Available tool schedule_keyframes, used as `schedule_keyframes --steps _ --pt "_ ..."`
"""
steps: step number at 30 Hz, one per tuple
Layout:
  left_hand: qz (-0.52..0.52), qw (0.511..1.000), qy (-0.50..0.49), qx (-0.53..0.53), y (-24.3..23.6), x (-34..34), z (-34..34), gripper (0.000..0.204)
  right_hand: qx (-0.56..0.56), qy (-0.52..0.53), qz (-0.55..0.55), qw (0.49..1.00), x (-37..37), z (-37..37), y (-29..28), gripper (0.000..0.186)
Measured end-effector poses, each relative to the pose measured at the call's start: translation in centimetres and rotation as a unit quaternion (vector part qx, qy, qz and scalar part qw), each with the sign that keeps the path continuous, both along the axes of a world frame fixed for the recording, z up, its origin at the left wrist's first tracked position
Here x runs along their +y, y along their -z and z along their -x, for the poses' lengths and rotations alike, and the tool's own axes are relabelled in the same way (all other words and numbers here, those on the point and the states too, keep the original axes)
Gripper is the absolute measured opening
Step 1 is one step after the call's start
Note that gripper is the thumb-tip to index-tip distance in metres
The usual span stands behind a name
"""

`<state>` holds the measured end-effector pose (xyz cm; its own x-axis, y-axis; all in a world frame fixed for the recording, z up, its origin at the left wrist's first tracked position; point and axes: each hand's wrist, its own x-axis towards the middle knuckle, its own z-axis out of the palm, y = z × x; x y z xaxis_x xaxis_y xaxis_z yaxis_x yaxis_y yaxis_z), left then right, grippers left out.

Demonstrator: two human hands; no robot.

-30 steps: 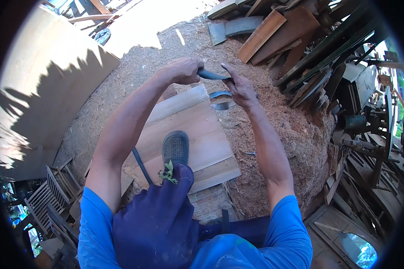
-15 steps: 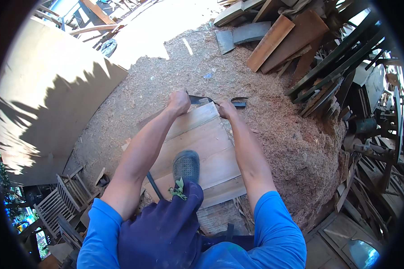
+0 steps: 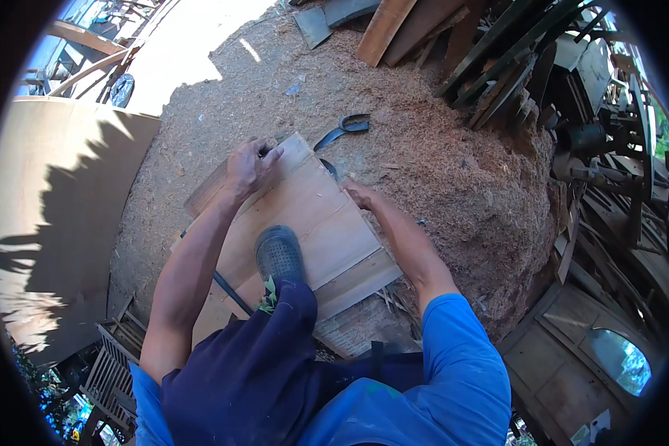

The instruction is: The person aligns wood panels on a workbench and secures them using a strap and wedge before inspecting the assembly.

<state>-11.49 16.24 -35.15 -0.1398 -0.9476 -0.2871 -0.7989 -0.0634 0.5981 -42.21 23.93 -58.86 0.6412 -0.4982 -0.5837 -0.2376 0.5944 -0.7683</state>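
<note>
Beneath the shoe [image 3: 280, 253], note boards [image 3: 333, 230], with black strap [image 3: 330, 139] beyond; left hand [image 3: 251, 169] and right hand [image 3: 360, 195] apart near board edges, grips unclear; expect possible slipping from uneven foot pressure.

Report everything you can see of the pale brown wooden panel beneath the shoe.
The pale brown, flat, roughly rectangular wooden panel shows long seams, as if made of joined boards. It lies broad face up, turned askew to the view. A dark, perforated, rubbery-looking clog rests on it, hiding part of its surface. The left hand is by its far left side, the right hand by its right edge; whether either presses on it is unclear.
</note>
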Motion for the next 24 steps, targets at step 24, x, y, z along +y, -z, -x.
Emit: schedule_keyframes --steps 24 --pt "-0.097 0.994 0.04 0.015 5.1 0.1 -4.4 0.049 0.065 0.271 -0.071 0.958 17.5 7.9 -9.4 0.024"
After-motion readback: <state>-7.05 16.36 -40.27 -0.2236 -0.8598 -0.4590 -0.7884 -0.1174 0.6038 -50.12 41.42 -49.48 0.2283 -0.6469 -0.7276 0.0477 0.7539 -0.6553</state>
